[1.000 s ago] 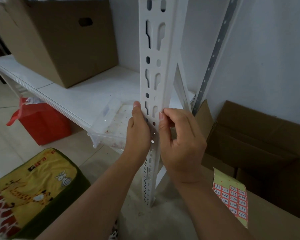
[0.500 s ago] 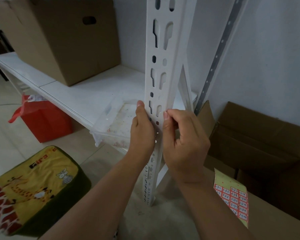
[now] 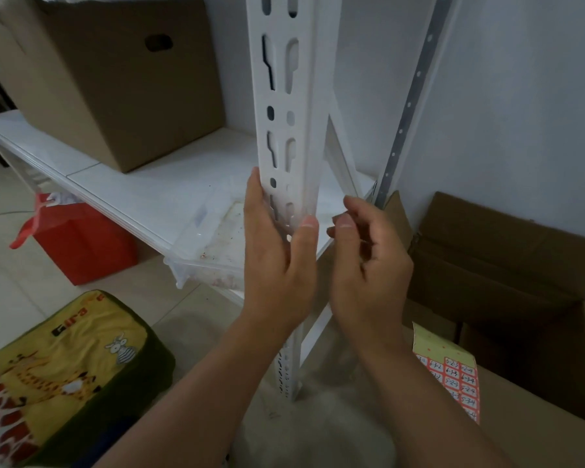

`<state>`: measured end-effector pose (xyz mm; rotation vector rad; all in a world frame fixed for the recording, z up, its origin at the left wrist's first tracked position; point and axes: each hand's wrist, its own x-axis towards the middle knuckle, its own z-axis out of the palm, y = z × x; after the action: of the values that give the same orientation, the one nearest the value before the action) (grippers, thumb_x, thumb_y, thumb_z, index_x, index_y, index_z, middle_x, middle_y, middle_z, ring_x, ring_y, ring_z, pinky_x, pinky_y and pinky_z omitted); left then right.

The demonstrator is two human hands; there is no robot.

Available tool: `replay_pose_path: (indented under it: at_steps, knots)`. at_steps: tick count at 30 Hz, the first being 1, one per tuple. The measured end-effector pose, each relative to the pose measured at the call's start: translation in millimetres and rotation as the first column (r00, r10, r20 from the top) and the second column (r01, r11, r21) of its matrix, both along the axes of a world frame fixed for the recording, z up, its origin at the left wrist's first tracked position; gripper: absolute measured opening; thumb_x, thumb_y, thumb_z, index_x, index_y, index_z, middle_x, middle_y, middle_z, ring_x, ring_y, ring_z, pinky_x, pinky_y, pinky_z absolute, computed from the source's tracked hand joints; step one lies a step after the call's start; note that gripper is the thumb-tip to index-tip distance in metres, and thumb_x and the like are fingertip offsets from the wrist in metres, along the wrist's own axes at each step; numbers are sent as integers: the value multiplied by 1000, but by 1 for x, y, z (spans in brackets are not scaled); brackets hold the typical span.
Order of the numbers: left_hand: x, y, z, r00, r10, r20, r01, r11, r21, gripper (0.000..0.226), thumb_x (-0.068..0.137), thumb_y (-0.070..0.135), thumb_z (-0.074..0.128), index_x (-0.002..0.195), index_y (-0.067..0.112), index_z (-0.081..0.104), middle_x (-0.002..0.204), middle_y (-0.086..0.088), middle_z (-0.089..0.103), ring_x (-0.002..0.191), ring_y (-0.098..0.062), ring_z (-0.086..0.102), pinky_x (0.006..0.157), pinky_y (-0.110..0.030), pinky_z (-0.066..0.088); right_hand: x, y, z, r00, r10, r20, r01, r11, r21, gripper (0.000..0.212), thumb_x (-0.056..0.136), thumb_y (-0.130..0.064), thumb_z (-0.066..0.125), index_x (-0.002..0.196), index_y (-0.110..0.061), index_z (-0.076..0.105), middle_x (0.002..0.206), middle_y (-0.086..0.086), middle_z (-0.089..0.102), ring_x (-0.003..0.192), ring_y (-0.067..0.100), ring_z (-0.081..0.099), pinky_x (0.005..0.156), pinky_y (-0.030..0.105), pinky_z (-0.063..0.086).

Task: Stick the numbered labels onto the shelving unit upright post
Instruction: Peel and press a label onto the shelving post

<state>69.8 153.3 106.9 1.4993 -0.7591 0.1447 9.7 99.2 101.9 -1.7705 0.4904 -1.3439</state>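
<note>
Right hand [image 3: 368, 265]: withdrawn from the upright post [image 3: 286, 130], now just beside it, fingers loosely curled, thumb meeting forefinger, any label between them too small to tell. Left hand [image 3: 277, 258]: fingers straight along the post's left edge, thumb pressed on its front corner; step judged label press-down, next a fresh label from the label sheet [image 3: 448, 369] lying on the cardboard box [image 3: 537, 444] at lower right. Open room right of post; shelf [image 3: 132, 184] edge close at left.
</note>
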Motion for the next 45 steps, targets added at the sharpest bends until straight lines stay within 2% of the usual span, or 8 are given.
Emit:
replay_pose_path:
  at_steps: [8,11,14,19,24,29,34,45]
  knots:
    - [-6,-13,-4,980,179,82,-182,983,31,68,95,20,40,152,10,4,153,-1,22,136,-9,30,109,-33,38,-10,-8,1,998,58,-30,-50,977,207,23,99,-11,46,112,-13,65,92,-14,66,88,0,64,75,16,54]
    - [-5,-15,-5,967,226,116,-232,972,42,68,95,21,38,152,8,4,152,-3,21,130,2,28,102,-9,31,-13,-11,-1,996,61,-59,-47,975,219,24,99,-12,45,113,-13,65,94,-10,67,87,0,64,75,18,54]
    - [-4,-16,-5,962,237,138,-244,969,41,67,95,22,37,151,5,5,151,-7,25,129,-5,32,100,-10,34,-14,-11,-3,993,87,-78,-66,968,244,24,99,-14,45,112,-14,65,93,-10,68,87,1,64,77,19,55]
    - [-3,-16,-5,955,244,167,-256,966,48,65,93,13,40,150,3,9,135,8,28,111,15,34,87,-2,34,-8,-13,-10,927,268,-263,-189,939,288,28,100,-30,40,110,-30,66,97,-20,68,94,-5,62,81,15,52]
    - [-4,-15,-4,950,259,174,-274,959,68,67,91,13,40,150,4,9,144,-7,30,124,-13,38,100,-21,40,-9,-11,-6,805,500,-321,-373,846,380,48,100,-26,42,68,-51,66,69,-32,65,73,-11,62,64,6,49]
    - [-3,-14,-4,952,243,187,-261,962,78,69,90,14,40,150,4,7,146,-6,28,124,-12,37,99,-20,41,-15,-19,0,743,635,-213,-484,729,484,29,100,-20,41,100,-28,69,86,-18,70,83,-8,65,66,5,47]
    - [-1,-13,-7,957,226,183,-244,966,82,70,90,15,40,150,5,6,147,-3,27,121,2,33,96,-3,32,-16,-26,-1,700,668,-253,-479,702,527,29,99,-26,41,108,-27,68,96,-17,72,94,-4,65,77,11,52]
    - [-5,-15,0,946,279,162,-298,949,107,67,90,21,40,149,8,10,137,-5,34,112,-15,44,87,-35,52,-16,-30,-1,686,687,-240,-481,676,558,31,100,-25,39,111,-23,68,103,-10,72,97,0,66,74,9,50]
